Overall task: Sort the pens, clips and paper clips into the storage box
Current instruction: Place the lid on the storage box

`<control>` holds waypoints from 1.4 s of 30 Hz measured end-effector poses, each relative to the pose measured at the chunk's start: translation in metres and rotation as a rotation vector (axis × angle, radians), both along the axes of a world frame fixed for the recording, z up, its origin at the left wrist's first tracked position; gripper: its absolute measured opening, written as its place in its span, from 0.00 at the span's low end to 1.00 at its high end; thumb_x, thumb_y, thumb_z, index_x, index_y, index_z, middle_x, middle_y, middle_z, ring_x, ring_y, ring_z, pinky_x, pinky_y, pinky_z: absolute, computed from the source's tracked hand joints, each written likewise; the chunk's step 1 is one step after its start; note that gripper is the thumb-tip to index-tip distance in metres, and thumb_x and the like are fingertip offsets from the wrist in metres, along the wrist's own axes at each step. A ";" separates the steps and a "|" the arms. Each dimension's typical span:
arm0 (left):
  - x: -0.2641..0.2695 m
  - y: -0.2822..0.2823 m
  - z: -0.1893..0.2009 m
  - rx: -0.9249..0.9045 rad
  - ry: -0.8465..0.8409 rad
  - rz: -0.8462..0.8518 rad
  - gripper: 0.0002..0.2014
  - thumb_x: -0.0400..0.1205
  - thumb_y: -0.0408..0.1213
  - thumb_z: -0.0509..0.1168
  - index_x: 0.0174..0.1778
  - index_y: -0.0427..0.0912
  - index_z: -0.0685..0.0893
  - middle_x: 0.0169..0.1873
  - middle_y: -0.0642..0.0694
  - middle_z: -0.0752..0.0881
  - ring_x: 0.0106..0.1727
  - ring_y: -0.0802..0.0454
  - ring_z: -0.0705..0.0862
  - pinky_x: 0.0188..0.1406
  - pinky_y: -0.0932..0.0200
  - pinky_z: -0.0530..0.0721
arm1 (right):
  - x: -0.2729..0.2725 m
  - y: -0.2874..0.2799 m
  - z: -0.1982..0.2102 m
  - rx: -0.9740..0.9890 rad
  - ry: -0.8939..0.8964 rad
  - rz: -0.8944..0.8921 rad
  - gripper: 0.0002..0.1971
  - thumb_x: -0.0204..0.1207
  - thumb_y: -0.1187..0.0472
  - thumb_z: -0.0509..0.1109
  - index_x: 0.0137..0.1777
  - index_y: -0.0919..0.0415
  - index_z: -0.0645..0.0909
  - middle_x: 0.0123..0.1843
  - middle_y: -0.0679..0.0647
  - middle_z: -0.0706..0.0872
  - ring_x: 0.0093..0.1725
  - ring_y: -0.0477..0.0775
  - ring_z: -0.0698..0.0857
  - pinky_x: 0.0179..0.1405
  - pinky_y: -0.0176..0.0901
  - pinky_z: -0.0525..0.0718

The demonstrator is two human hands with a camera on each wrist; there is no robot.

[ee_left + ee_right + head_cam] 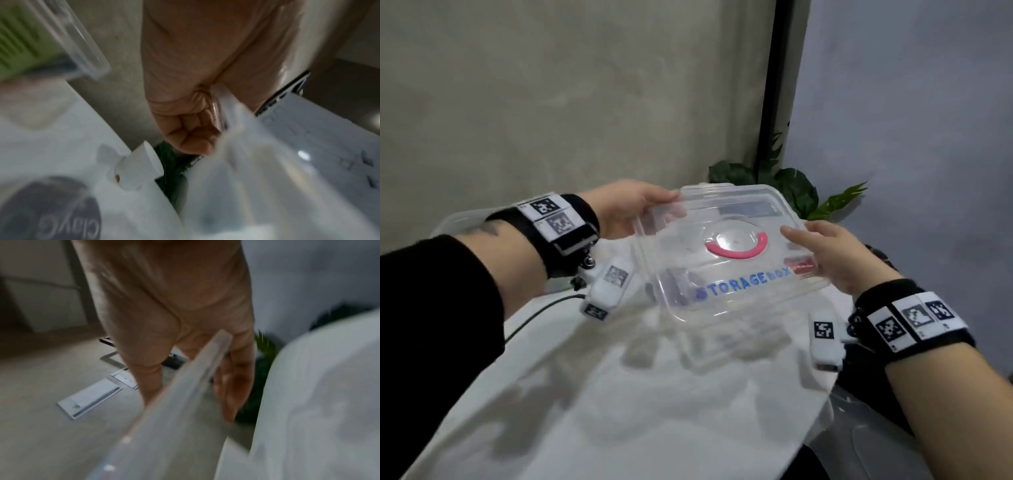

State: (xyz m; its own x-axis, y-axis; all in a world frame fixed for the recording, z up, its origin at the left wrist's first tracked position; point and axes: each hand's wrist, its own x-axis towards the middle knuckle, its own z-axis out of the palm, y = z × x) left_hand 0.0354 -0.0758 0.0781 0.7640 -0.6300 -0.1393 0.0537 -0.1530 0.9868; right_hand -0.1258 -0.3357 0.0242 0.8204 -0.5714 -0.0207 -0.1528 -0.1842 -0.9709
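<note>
Item, head view, lower left: a dark sleeve [431, 308] and a black wristband with printed markers [551, 219] are seen on the left forearm. Left of centre: the left hand [626, 209] is closed on the left edge of a clear plastic lid [722, 274], thumb on top; in the left wrist view the fingers [191, 126] are curled under the edge. Centre: the lid is held tilted above a white cloth [619, 394], with a pink half-ring handle [738, 248] and blue lettering "STORAGE BOX" [743, 282] on it. Small dark and red items are glimpsed through the plastic, too blurred to identify. Behind, upper centre-right: green plant leaves [798, 192]. Right: the right hand [839, 257] grips the lid's right edge, thumb above, fingers [236, 378] beneath in the right wrist view. Lower right: a second marked wristband [914, 322].
</note>
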 end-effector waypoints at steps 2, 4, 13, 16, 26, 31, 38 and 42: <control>0.009 0.033 0.017 -0.012 0.022 0.111 0.10 0.87 0.41 0.60 0.45 0.41 0.83 0.20 0.51 0.86 0.14 0.61 0.79 0.13 0.72 0.74 | 0.022 0.027 0.008 0.118 -0.041 0.143 0.13 0.75 0.54 0.77 0.54 0.59 0.83 0.49 0.60 0.87 0.31 0.55 0.87 0.29 0.43 0.78; 0.026 0.070 0.025 -0.103 0.091 0.238 0.10 0.86 0.42 0.62 0.43 0.43 0.82 0.22 0.51 0.87 0.17 0.59 0.83 0.17 0.69 0.82 | 0.051 0.053 0.011 0.220 -0.122 0.144 0.10 0.76 0.60 0.76 0.53 0.63 0.83 0.41 0.57 0.82 0.25 0.50 0.79 0.23 0.39 0.74; 0.071 0.220 -0.004 0.095 -0.079 0.612 0.13 0.77 0.31 0.73 0.56 0.31 0.85 0.48 0.36 0.89 0.29 0.52 0.89 0.28 0.61 0.89 | 0.187 0.180 0.012 0.287 -0.156 0.135 0.08 0.73 0.77 0.60 0.34 0.69 0.74 0.23 0.60 0.75 0.19 0.55 0.72 0.19 0.42 0.67; 0.087 0.251 -0.017 0.186 -0.225 0.812 0.14 0.78 0.23 0.71 0.59 0.25 0.82 0.41 0.35 0.86 0.30 0.49 0.84 0.20 0.67 0.84 | 0.223 0.208 0.008 0.206 -0.140 0.175 0.05 0.72 0.77 0.61 0.41 0.70 0.76 0.30 0.62 0.79 0.25 0.56 0.77 0.25 0.44 0.72; 0.139 0.285 -0.051 0.510 -0.304 0.904 0.19 0.74 0.28 0.77 0.60 0.31 0.85 0.48 0.35 0.89 0.45 0.42 0.90 0.54 0.47 0.88 | 0.278 0.229 -0.015 -0.336 -0.030 0.191 0.14 0.70 0.60 0.81 0.55 0.61 0.86 0.51 0.55 0.89 0.52 0.56 0.87 0.59 0.49 0.85; 0.155 0.288 -0.059 0.463 -0.274 0.936 0.17 0.72 0.30 0.79 0.55 0.32 0.86 0.46 0.34 0.90 0.48 0.41 0.91 0.55 0.43 0.88 | 0.290 0.234 -0.024 -0.308 -0.058 0.144 0.09 0.71 0.59 0.79 0.50 0.60 0.89 0.44 0.54 0.90 0.46 0.57 0.90 0.51 0.55 0.90; 0.157 0.286 -0.066 0.503 -0.316 0.924 0.19 0.76 0.34 0.77 0.61 0.36 0.84 0.46 0.38 0.90 0.46 0.42 0.91 0.54 0.44 0.89 | 0.293 0.234 -0.031 -0.230 -0.058 0.140 0.10 0.74 0.62 0.77 0.53 0.63 0.86 0.46 0.58 0.89 0.41 0.58 0.89 0.34 0.48 0.91; 0.157 0.289 -0.071 0.437 -0.257 0.933 0.19 0.75 0.32 0.77 0.61 0.35 0.84 0.46 0.37 0.89 0.47 0.42 0.90 0.55 0.44 0.88 | 0.291 0.230 -0.033 -0.288 -0.048 0.152 0.11 0.73 0.62 0.77 0.54 0.62 0.87 0.46 0.58 0.89 0.43 0.59 0.90 0.35 0.45 0.89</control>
